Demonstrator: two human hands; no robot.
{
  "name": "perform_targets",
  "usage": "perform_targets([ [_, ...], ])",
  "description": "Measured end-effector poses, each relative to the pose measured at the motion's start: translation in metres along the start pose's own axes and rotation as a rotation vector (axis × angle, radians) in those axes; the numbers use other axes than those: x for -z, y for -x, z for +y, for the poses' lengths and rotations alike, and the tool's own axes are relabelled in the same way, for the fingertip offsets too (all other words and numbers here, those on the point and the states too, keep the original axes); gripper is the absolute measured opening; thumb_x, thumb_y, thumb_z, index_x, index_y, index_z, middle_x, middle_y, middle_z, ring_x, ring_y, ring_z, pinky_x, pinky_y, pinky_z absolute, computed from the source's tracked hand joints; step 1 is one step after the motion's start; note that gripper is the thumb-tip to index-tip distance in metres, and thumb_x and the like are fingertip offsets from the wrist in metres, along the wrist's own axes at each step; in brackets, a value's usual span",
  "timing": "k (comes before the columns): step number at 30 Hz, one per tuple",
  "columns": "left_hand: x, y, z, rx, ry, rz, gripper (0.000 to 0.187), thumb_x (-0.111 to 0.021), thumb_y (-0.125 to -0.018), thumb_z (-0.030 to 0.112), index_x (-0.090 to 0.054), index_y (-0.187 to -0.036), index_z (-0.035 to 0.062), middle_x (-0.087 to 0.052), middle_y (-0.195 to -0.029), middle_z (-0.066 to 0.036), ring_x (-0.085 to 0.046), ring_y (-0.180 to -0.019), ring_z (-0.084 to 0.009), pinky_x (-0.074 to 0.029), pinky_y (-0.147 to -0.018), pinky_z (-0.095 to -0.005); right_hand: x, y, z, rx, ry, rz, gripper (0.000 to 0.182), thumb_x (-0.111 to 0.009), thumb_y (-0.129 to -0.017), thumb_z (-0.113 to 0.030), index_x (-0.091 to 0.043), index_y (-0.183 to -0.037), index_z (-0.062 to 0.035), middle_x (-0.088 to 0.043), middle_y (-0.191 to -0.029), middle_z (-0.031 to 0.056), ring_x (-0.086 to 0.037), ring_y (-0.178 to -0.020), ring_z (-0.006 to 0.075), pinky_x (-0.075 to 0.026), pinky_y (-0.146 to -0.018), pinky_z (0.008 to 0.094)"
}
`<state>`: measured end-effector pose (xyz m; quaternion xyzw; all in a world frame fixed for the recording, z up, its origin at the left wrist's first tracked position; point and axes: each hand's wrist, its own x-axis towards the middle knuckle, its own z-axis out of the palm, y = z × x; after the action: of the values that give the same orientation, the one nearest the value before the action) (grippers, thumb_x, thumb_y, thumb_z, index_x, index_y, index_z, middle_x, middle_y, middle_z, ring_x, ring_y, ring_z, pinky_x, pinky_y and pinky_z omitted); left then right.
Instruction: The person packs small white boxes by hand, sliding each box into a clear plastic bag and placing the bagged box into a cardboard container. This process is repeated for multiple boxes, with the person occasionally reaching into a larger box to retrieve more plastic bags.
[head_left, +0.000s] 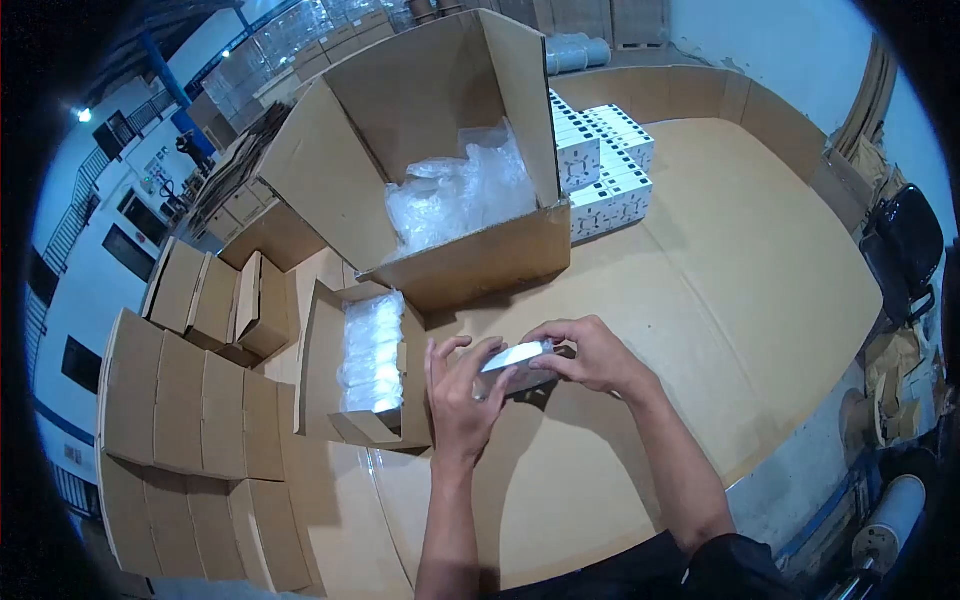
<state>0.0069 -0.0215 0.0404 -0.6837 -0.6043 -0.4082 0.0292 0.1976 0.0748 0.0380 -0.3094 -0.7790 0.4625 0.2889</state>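
Between my two hands is a small white box (517, 367), tilted above the cardboard-covered table (700, 290). My left hand (465, 400) is closed on its left end, with the thumb below and the fingers above. My right hand (590, 358) pinches its right end between thumb and fingers. Just left of my left hand stands an open carton (322, 375) holding a row of bubble-wrapped items (372, 355). Behind it, a large open carton (480, 265) holds loose clear bubble wrap (465, 195).
Stacked white printed boxes (610, 200) stand behind the large carton, to its right. Closed brown cartons (190, 400) are stacked at the left. A raised cardboard edge (690, 92) borders the table's far side. A black chair (903, 245) stands at the far right.
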Motion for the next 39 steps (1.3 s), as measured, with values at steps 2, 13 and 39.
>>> perform_targets([
  [2,0.002,0.000,-0.006,0.073,0.108,-0.005,0.039,-0.083,-0.078,0.015,-0.071,-0.115,0.0102,-0.075,-0.104,-0.002,-0.058,-0.115,-0.0292,-0.026,-0.119,-0.0543,0.001,0.000,-0.003,0.003,0.030,-0.001,0.031,-0.077,-0.085,-0.010,-0.072,-0.114,-0.0027,-0.075,-0.097,0.0132,-0.069,-0.087,0.0209,-0.055,-0.083,0.0342],
  [13,-0.011,0.012,-0.029,0.480,0.692,-0.112,0.043,-0.080,-0.083,-0.001,-0.064,-0.122,0.0000,-0.068,-0.109,-0.007,-0.065,-0.105,-0.0150,-0.053,-0.094,-0.0302,-0.005,0.002,-0.006,0.223,0.089,0.181,0.044,-0.078,-0.081,-0.006,-0.069,-0.124,-0.0073,-0.071,-0.117,0.0135,-0.068,-0.105,0.0293,-0.054,-0.093,0.0411],
  [39,0.075,0.171,0.050,0.293,-0.116,-0.395,0.058,-0.069,-0.090,0.029,-0.053,-0.140,0.0053,-0.047,-0.149,-0.013,-0.039,-0.140,-0.0366,-0.034,-0.116,-0.0510,-0.033,-0.008,-0.028,0.092,-0.394,0.212,0.043,-0.067,-0.091,0.007,-0.054,-0.131,0.0001,-0.065,-0.109,0.0113,-0.064,-0.092,0.0142,-0.060,-0.074,0.0279],
])
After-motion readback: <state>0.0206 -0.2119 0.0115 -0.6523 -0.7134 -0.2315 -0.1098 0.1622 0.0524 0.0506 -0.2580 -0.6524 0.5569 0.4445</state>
